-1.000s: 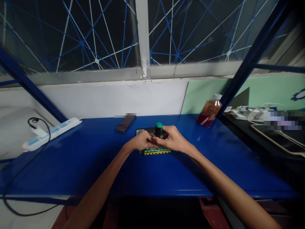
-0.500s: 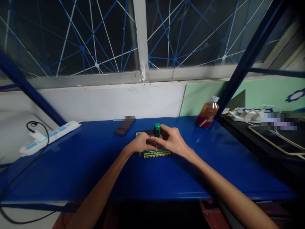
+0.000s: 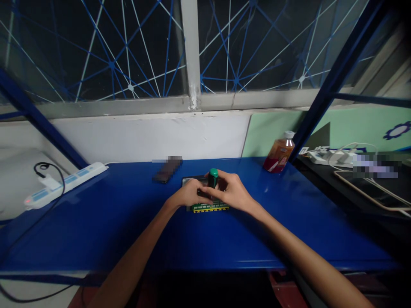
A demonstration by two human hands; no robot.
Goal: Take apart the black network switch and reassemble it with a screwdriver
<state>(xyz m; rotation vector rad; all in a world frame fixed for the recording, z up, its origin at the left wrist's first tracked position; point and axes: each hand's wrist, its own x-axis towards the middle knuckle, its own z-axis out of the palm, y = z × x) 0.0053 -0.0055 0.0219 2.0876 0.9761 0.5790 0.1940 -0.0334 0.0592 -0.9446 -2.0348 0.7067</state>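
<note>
A screwdriver (image 3: 212, 177) with a green and black handle stands nearly upright at the middle of the blue table. My right hand (image 3: 233, 190) pinches the handle from the right, thumb in front and fingers curled behind. Its lower end is hidden by my fingers. Under both hands lies a flat case (image 3: 210, 208) with rows of small pieces on green and a yellow-marked front edge. My left hand (image 3: 190, 192) rests over the case's left part, fingers curled, thumb reaching toward the screwdriver's base. What those fingers grip is hidden.
A dark phone (image 3: 167, 170) lies behind the case to the left. On the blue table (image 3: 112, 231) are a white power strip (image 3: 67, 185) at the left edge and a drink bottle (image 3: 279, 152) at the back right. Cables and a tablet-like device (image 3: 369, 190) lie on the dark surface beyond.
The screwdriver's handle has tipped slightly toward me and to the right, showing more of its green top. My right fingers have shifted with it. My left hand stays almost in place.
</note>
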